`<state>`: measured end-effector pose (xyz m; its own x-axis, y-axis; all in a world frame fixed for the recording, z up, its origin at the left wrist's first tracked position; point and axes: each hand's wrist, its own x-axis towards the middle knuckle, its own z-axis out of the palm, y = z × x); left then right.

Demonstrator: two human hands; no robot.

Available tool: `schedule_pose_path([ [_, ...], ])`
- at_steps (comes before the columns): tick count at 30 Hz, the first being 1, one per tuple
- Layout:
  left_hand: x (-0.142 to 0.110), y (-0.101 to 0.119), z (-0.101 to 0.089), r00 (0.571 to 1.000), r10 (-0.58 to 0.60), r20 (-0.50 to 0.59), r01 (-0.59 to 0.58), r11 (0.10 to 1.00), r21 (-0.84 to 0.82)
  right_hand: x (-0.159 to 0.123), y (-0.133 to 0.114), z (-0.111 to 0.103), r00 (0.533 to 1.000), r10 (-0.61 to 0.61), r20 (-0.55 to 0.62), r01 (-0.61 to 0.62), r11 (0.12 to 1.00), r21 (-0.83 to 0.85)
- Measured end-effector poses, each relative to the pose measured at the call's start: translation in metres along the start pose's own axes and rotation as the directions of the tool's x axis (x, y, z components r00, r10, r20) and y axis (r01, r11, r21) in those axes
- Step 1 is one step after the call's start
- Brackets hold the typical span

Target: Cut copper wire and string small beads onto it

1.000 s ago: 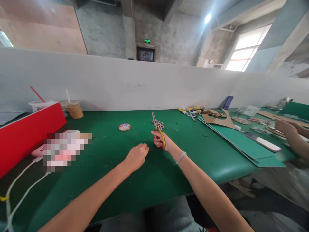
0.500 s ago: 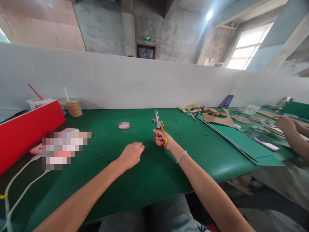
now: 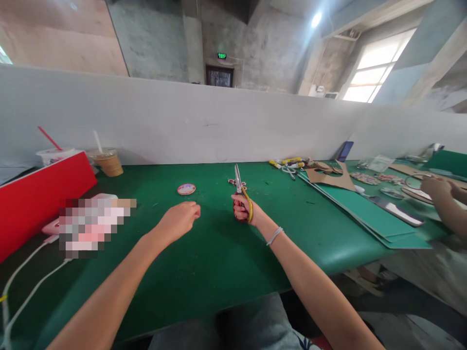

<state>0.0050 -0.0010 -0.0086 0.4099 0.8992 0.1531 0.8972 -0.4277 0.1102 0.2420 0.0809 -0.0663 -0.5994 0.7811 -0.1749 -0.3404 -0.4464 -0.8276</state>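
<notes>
My right hand [image 3: 241, 208] is wrapped round a pair of scissors [image 3: 239, 182] with yellow and red handles. Their blades point up and away from me. Just behind the scissors, small dark-and-pink patterned scraps [image 3: 232, 182] lie on the green table [image 3: 219, 272]. On the left, my left hand [image 3: 180, 217] is over the table with its fingers curled in. Whatever those fingers hold, if anything, is hidden. A round patterned disc [image 3: 186, 189] lies flat a little beyond my left hand, apart from it.
At left stand a red panel [image 3: 47, 199], a blurred-out pink item with white cables, and drink cups [image 3: 107, 163]. At right lie green sheets [image 3: 350, 209], cut cardboard [image 3: 330, 179], markers [image 3: 292, 161] and a phone. A co-worker's hands [image 3: 438, 187] are at the far right. A white partition [image 3: 204, 121] runs behind.
My left hand has moved left and slightly away from me, closer to the round disc. My right hand stays in place with the scissors. The co-worker's hands have shifted slightly.
</notes>
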Motion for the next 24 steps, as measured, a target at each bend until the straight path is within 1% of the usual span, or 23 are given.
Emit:
schedule_pose_path([
  [2,-0.006,-0.011,-0.004,1.0,-0.004,-0.006,0.003,0.999,-0.048,0.0,0.0,0.0,1.0,0.001,0.008,-0.001,1.0,0.005],
  [6,-0.026,-0.032,-0.009,0.998,-0.069,-0.005,0.068,0.992,-0.108,-0.002,-0.001,0.002,1.0,0.002,0.021,-0.002,1.0,0.013],
  [11,-0.047,-0.051,-0.016,0.996,-0.084,0.008,0.085,0.991,-0.102,-0.006,-0.003,0.007,1.0,-0.009,0.012,0.009,1.0,0.015],
  [19,-0.064,-0.08,-0.017,0.994,-0.108,0.008,0.108,0.988,-0.107,-0.007,-0.004,0.007,1.0,-0.01,0.001,0.011,1.0,-0.011],
  [24,-0.075,-0.09,-0.02,0.99,-0.14,0.02,0.141,0.984,-0.106,-0.006,-0.003,0.006,1.0,-0.007,0.001,0.007,1.0,-0.017],
])
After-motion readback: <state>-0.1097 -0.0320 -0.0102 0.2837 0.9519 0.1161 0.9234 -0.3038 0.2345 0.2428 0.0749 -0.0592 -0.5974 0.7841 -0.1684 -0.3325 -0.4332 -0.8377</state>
